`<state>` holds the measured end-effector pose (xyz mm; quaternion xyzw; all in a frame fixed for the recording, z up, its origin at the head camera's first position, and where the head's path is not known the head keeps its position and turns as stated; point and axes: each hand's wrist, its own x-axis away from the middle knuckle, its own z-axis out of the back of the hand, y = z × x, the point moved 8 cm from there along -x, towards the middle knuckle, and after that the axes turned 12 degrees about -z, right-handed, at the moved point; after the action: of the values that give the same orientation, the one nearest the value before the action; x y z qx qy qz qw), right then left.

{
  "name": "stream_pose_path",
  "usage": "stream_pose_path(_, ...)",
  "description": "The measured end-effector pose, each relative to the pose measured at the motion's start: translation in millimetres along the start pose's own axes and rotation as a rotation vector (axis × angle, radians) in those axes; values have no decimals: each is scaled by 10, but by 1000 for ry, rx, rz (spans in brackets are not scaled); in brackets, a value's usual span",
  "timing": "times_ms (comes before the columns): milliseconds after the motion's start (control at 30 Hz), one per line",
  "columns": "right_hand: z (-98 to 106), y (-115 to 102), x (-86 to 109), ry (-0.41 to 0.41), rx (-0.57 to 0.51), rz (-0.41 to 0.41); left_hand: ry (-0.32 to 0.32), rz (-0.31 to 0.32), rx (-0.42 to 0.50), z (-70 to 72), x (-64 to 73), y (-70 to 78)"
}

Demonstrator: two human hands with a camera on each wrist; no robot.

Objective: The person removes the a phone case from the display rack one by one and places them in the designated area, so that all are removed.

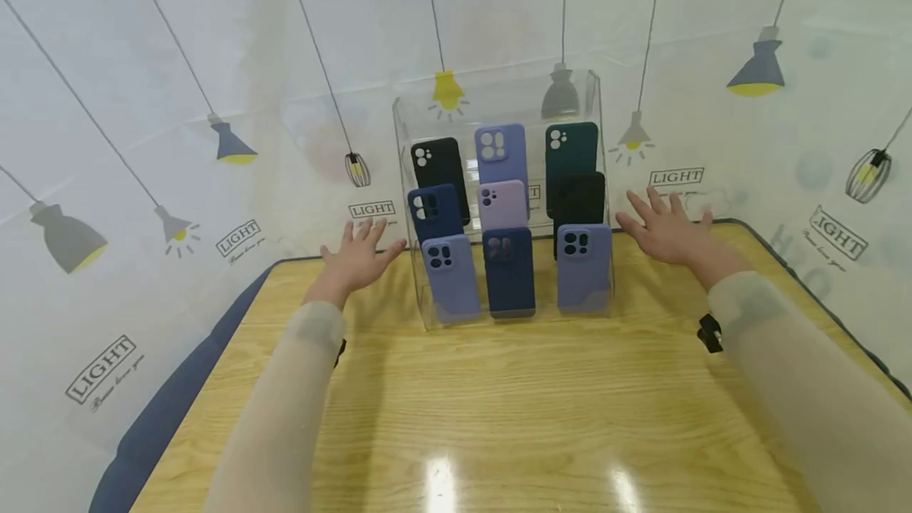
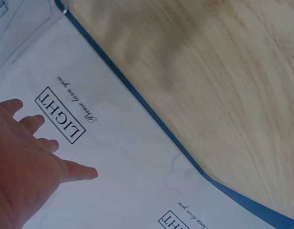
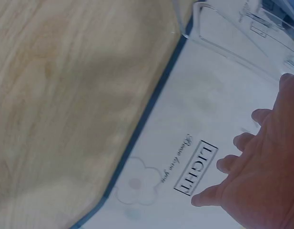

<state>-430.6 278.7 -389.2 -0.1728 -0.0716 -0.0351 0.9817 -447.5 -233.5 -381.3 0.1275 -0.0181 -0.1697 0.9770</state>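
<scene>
A clear acrylic stand [image 1: 499, 109] rises at the back of the wooden table, with phone cases on its stepped tiers. The front tier carries a periwinkle case [image 1: 456, 283], a navy case [image 1: 509, 279] and another periwinkle case [image 1: 584, 275]. Behind them show a pale lilac case [image 1: 502, 208], a dark green case [image 1: 572, 153] and a black case [image 1: 435, 161], among others. My left hand [image 1: 354, 262] hovers left of the stand, fingers spread and holding nothing. On the stand's other side my right hand [image 1: 668, 232] is likewise spread, with nothing in it.
A white curtain [image 1: 299, 46] printed with lamps and LIGHT labels hangs behind and beside the table. The light wooden tabletop [image 1: 513, 394] spreads in front of the stand. Dark blue edging [image 1: 214, 339] borders it on the left.
</scene>
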Motion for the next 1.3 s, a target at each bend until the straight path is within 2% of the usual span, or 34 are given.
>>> stream_pose_path(300, 208, -162, 251, -20, -40, 39, 44, -50, 57, 145, 62, 123)
stream_pose_path(500, 230, -246, 386, -36, -52, 58, 26, -94, 158, 127, 185, 273)
stream_pose_path(633, 156, -306, 458, -81, -55, 75, 15, -132, 195, 56, 263, 379)
stream_pose_path(800, -39, -363, 560, -155, -9, 106, -12, -177, 247, -92, 323, 491)
stream_pose_path(1033, -278, -384, 600, -177, -4, 129, -85, -162, 333, -335, 385, 534)
stream_pose_path(1200, -391, -389, 607, -185, -12, 129, -93, -161, 422, -472, 391, 547)
stream_pose_path(1300, -465, -383, 577, -194, -23, 127, -96, -137, 450, -547, 389, 548)
